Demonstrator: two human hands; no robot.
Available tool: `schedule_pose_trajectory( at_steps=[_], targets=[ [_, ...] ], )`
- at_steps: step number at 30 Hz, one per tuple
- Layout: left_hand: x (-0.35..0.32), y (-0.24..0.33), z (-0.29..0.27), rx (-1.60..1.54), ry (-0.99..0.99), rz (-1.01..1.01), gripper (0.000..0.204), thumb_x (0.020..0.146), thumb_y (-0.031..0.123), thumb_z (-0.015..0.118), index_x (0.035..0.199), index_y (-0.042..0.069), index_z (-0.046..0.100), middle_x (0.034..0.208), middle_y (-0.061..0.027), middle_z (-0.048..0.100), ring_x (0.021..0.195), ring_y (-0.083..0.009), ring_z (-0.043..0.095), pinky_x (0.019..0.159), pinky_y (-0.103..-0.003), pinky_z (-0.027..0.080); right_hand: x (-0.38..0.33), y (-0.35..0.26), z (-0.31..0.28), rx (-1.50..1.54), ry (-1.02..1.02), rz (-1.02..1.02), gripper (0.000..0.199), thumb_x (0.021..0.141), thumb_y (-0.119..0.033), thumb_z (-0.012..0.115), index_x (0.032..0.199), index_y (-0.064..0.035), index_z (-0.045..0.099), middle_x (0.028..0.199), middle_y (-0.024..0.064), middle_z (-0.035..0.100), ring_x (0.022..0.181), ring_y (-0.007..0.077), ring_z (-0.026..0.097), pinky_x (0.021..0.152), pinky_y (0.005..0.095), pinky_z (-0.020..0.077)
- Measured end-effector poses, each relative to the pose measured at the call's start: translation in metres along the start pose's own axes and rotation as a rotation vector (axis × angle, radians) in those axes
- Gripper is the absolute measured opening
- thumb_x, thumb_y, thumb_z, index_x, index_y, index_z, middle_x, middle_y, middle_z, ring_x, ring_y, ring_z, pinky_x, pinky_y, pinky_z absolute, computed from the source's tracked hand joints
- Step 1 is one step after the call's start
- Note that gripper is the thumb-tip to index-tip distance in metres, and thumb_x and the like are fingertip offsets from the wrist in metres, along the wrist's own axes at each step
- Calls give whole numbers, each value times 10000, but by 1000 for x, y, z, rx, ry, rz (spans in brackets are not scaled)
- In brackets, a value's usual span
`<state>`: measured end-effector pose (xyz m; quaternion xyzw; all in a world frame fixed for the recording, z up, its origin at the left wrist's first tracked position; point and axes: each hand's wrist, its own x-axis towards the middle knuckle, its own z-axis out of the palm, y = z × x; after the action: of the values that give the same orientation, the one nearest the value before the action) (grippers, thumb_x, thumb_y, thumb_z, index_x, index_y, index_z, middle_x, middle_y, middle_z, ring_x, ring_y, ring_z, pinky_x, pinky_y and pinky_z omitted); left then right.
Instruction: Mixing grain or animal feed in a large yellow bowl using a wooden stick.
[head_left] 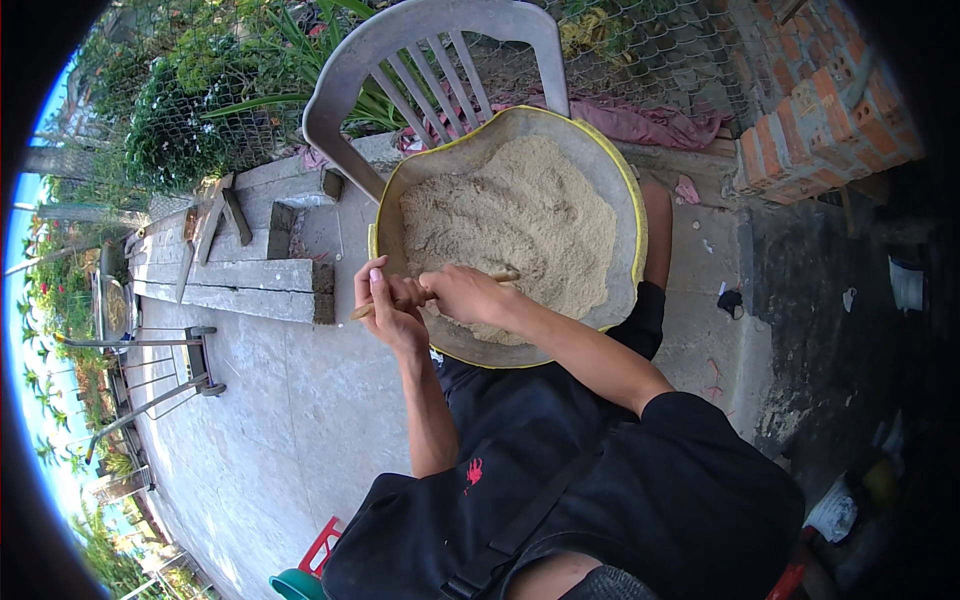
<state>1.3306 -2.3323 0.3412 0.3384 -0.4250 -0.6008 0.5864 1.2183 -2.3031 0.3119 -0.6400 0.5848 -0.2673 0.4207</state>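
Beyond my hands a grey plastic chair [430, 70] backs the yellow-rimmed basin [636, 215]; concrete slabs [240, 285] lie off to my left. My left hand [388, 305] and right hand [465, 293] both wrap tight around a wooden stick [500, 274], its far end sunk in pale, coarse, heaped meal [515, 225].

Standing behind, a grey plastic chair [420, 60] with a slatted back. Lying along the left — concrete blocks [250, 285] and loose boards [215, 215] on the paved ground. Leaning at far left, a metal frame [160, 385]. Rising at upper right, a red brick wall [820, 120]; stretching across the top, wire mesh fencing [620, 50] with green plants [190, 110] behind. Draping over the ledge — a pink cloth [640, 125].
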Motion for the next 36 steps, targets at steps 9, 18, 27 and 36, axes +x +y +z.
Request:
schedule_pose_trajectory(
  at_steps=[9,18,27,36],
  targets=[
    [-17,11,10,111,-148,70,188,1008,134,437,1057,-2,556,507,18,344,403,-74,271,415,-268,236,-15,-6,-18,40,-116,-90,99,813,-56,566,902,-18,586,843,183,673,823,377,643,686,470,475],
    [-19,35,24,953,-382,515,217,977,111,483,1057,-26,631,636,-17,498,543,-32,426,489,-210,312,21,10,17,388,185,-524,110,765,-96,614,789,1,567,763,198,640,700,377,622,614,451,479],
    [-44,34,46,375,-340,-29,199,905,31,439,929,-80,602,549,32,402,467,-41,336,447,-224,253,-44,26,12,245,142,-281,20,676,16,559,685,0,567,726,203,629,744,397,629,631,494,484],
    [-51,18,64,468,-531,378,176,809,-64,484,883,-42,641,586,-58,535,494,-147,508,489,-270,406,-69,15,-40,13,98,-87,81,768,-117,583,780,-44,549,686,178,624,671,403,602,596,479,475]
  ],
)
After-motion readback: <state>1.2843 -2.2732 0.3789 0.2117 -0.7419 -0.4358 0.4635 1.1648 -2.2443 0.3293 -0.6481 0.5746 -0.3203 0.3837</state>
